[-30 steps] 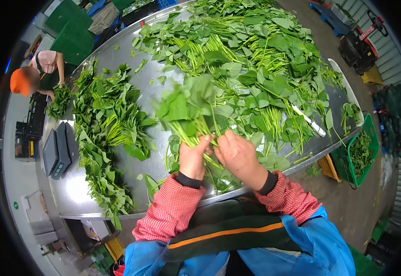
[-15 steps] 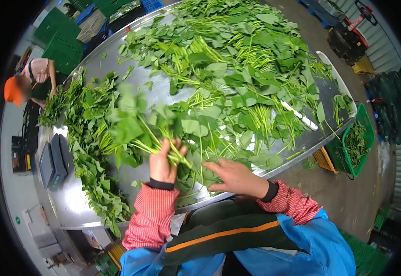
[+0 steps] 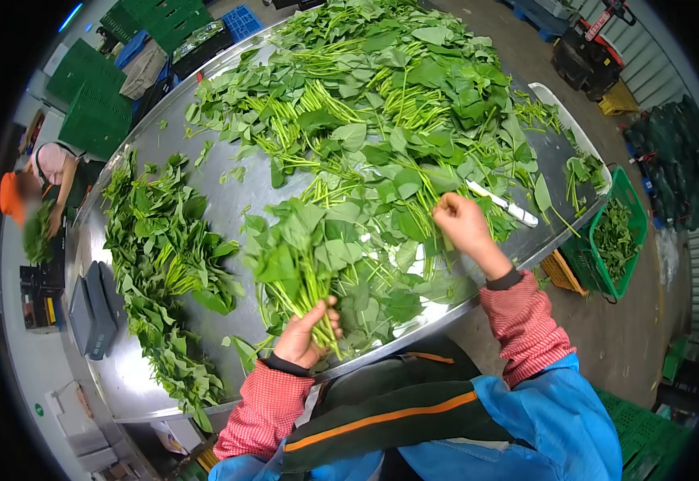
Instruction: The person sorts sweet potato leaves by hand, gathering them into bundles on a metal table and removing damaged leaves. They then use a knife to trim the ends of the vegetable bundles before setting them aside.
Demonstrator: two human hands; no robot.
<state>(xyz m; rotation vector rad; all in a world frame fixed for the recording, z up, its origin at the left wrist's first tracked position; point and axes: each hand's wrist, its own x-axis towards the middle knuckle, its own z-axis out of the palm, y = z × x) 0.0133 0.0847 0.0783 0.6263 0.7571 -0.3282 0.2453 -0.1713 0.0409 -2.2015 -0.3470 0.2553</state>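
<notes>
My left hand (image 3: 308,335) is wrapped round the cut stems of a bunch of leafy greens (image 3: 297,264), low over the table's near edge, leaves pointing away from me. My right hand (image 3: 463,224) is closed in a pinch at the stems of more leafy greens (image 3: 422,192) lying on the table; its fingertips partly hide what they grip. Just beyond that hand lies a knife with a white handle (image 3: 519,215). A large heap of the same greens (image 3: 381,80) covers the far side.
A row of greens (image 3: 165,264) lies along the left of the metal table (image 3: 229,200), beside a grey scale (image 3: 97,309). A co-worker in an orange cap (image 3: 14,199) handles greens at the far left. A green crate (image 3: 626,264) with greens stands right of the table, near a pallet jack (image 3: 590,52).
My left hand has drawn its bunch back towards me, leaves now upright. My right hand has moved away and right, from beside the left hand to the stems near the knife.
</notes>
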